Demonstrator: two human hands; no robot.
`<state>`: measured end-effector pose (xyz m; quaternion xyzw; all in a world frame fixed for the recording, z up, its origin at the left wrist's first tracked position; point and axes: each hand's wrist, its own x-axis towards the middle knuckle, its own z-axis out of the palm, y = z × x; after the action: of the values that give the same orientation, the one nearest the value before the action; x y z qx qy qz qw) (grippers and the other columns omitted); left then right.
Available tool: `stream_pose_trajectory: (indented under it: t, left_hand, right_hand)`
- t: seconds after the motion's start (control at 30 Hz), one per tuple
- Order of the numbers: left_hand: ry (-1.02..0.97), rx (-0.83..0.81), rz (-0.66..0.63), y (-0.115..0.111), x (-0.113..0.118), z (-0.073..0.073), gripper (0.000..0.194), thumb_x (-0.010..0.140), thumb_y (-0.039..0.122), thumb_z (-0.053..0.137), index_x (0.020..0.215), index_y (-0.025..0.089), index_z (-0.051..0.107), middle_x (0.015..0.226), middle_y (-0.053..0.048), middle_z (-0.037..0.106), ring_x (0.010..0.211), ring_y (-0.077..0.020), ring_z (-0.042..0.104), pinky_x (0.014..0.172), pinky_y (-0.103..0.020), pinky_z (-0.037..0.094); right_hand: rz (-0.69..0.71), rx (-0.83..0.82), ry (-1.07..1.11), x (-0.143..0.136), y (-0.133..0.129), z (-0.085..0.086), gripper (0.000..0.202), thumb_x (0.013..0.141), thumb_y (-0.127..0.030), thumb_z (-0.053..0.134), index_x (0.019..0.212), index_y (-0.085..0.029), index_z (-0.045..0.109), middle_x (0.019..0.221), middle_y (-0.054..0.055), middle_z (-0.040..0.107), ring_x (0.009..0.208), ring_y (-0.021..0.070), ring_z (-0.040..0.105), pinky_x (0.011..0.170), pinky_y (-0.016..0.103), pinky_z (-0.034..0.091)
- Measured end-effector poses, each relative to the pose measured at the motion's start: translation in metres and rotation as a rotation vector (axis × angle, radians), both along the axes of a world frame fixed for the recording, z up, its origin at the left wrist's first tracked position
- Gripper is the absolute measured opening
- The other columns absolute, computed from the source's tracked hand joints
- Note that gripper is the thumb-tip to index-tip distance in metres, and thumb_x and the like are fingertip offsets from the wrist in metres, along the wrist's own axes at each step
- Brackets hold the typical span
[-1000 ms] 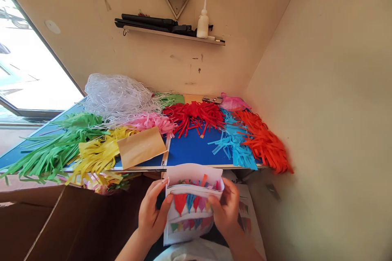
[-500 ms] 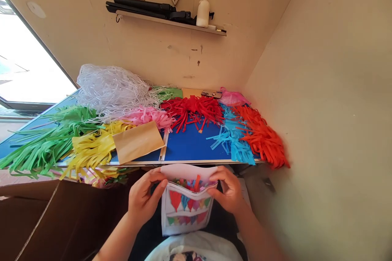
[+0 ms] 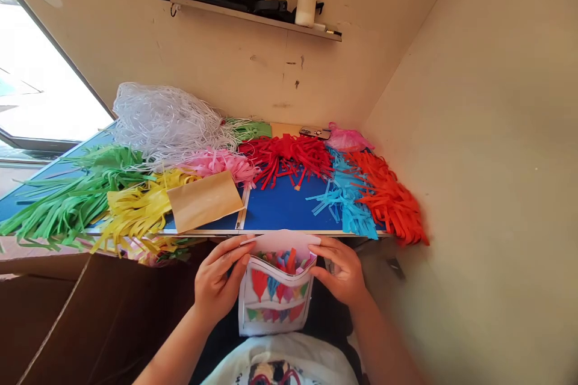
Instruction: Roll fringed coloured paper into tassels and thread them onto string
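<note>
Now the printed white packet [image 3: 275,329] gapes wider: the left hand [image 3: 219,283] and right hand [image 3: 341,274] have shifted up from its sides and clamp the flap's opposite edges. It sits upright just below the blue table's [image 3: 282,210] front edge, near a white shirt [image 3: 271,352]. More coloured pieces [image 3: 284,261] show inside, so the contents seem easier to inspect or reach.

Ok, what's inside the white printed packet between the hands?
At the open mouth of the packet, held by the left hand and right hand, colourful pieces show, green, blue and orange-red among them. The printed front covers whatever lies lower down.
</note>
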<state>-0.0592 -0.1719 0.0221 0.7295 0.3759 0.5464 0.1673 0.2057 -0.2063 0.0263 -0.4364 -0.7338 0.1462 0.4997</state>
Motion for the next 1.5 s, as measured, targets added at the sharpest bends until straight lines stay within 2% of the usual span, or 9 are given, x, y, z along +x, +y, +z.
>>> stream_pose_trajectory:
  t: [0.13, 0.3, 0.47, 0.63, 0.8, 0.93, 1.03, 1.17, 1.5]
  left_hand:
    - [-0.169, -0.083, -0.043, -0.002, 0.004, -0.012, 0.024, 0.086, 0.017, 0.061, 0.108, 0.023, 0.066, 0.107, -0.007, 0.071, 0.098, -0.0204, 0.068, 0.082, -0.033, 0.058]
    - [-0.211, -0.236, -0.076, -0.002, 0.003, -0.013, 0.039, 0.087, 0.022, 0.062, 0.125, 0.022, 0.058, 0.11, -0.01, 0.069, 0.093, -0.0207, 0.068, 0.076, -0.03, 0.059]
    - [-0.251, -0.176, -0.18, 0.001, 0.004, 0.004, 0.019, 0.088, 0.019, 0.059, 0.106, 0.022, 0.065, 0.106, -0.009, 0.071, 0.101, -0.0222, 0.067, 0.083, -0.033, 0.058]
    - [-0.381, -0.292, -0.361, -0.003, 0.005, 0.001, 0.013, 0.093, 0.017, 0.051, 0.102, 0.022, 0.059, 0.115, -0.011, 0.07, 0.108, -0.0253, 0.066, 0.088, -0.041, 0.057]
    - [-0.24, -0.325, -0.246, -0.004, 0.0, 0.003, 0.026, 0.091, 0.023, 0.055, 0.114, 0.021, 0.065, 0.112, -0.011, 0.072, 0.101, -0.0248, 0.069, 0.084, -0.035, 0.057]
    - [-0.089, -0.295, -0.202, 0.0, -0.001, 0.017, 0.031, 0.087, 0.026, 0.058, 0.116, 0.02, 0.068, 0.106, -0.009, 0.074, 0.086, -0.0216, 0.071, 0.073, -0.028, 0.057]
    - [-0.061, -0.291, -0.195, 0.003, 0.001, 0.019, 0.031, 0.088, 0.027, 0.057, 0.115, 0.018, 0.068, 0.106, -0.01, 0.073, 0.084, -0.0208, 0.07, 0.07, -0.026, 0.056]
    - [-0.132, -0.315, -0.191, 0.002, 0.002, 0.013, 0.028, 0.089, 0.027, 0.057, 0.113, 0.02, 0.069, 0.107, -0.009, 0.074, 0.086, -0.0205, 0.07, 0.072, -0.027, 0.056]
    - [-0.399, -0.327, -0.317, -0.002, 0.009, 0.008, 0.017, 0.089, 0.019, 0.057, 0.094, 0.023, 0.073, 0.099, -0.007, 0.074, 0.094, -0.022, 0.068, 0.083, -0.034, 0.055]
  right_hand:
    - [0.031, -0.061, 0.163, -0.006, -0.001, -0.005, 0.031, 0.079, -0.031, 0.073, 0.109, -0.03, 0.066, 0.106, 0.007, 0.069, 0.098, 0.0254, 0.065, 0.087, 0.042, 0.053]
    - [0.133, -0.247, 0.471, -0.014, 0.002, -0.005, 0.074, 0.078, -0.034, 0.073, 0.142, -0.033, 0.035, 0.111, 0.005, 0.059, 0.096, 0.0204, 0.062, 0.083, 0.036, 0.053]
    - [0.286, -0.382, 0.409, -0.013, 0.012, 0.01, 0.045, 0.076, -0.037, 0.072, 0.118, -0.024, 0.061, 0.116, 0.009, 0.058, 0.106, 0.0245, 0.06, 0.087, 0.037, 0.051]
    - [0.344, -0.444, 0.49, -0.016, 0.011, 0.011, 0.028, 0.081, -0.031, 0.066, 0.107, -0.025, 0.059, 0.115, 0.008, 0.068, 0.108, 0.0255, 0.063, 0.092, 0.044, 0.049]
    - [0.237, -0.473, 0.469, -0.017, 0.012, 0.008, 0.036, 0.08, -0.036, 0.066, 0.114, -0.024, 0.065, 0.104, 0.006, 0.073, 0.092, 0.0232, 0.069, 0.082, 0.038, 0.055]
    - [0.08, -0.556, 0.385, -0.017, 0.024, 0.025, 0.031, 0.075, -0.028, 0.069, 0.105, -0.021, 0.068, 0.089, 0.002, 0.072, 0.073, 0.0165, 0.067, 0.063, 0.026, 0.053]
    - [0.001, -0.558, 0.164, -0.018, 0.032, 0.04, 0.026, 0.071, -0.018, 0.068, 0.096, -0.021, 0.071, 0.087, 0.0, 0.072, 0.074, 0.0167, 0.066, 0.066, 0.026, 0.052]
    - [0.012, -0.516, 0.077, -0.021, 0.033, 0.045, 0.023, 0.073, -0.017, 0.066, 0.093, -0.023, 0.075, 0.091, 0.001, 0.076, 0.084, 0.0206, 0.07, 0.077, 0.032, 0.054]
    - [0.141, -0.483, 0.253, -0.024, 0.017, 0.041, 0.021, 0.081, -0.016, 0.058, 0.086, -0.025, 0.076, 0.093, 0.003, 0.077, 0.088, 0.02, 0.071, 0.079, 0.033, 0.056]
